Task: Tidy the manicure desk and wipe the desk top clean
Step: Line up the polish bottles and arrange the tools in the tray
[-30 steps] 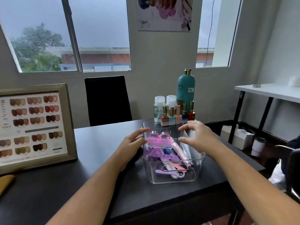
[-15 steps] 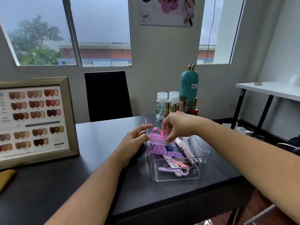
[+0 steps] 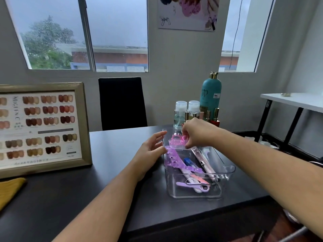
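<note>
- Pinching the pink nail brush (image 3: 176, 142), the right hand (image 3: 197, 132) has its fingers closed on it at the far end of the clear plastic organizer bin (image 3: 225, 169).
- The left hand (image 3: 150, 152) rests spread, fingers apart, against the bin's left wall, touching a purple toe separator (image 3: 173, 159).
- A nail file (image 3: 195, 179) and other tools lie inside the bin.
- The bin sits on the black desk (image 3: 113, 186), near the polish bottles (image 3: 212, 116); a framed colour chart (image 3: 40, 128) stands at the left.
</note>
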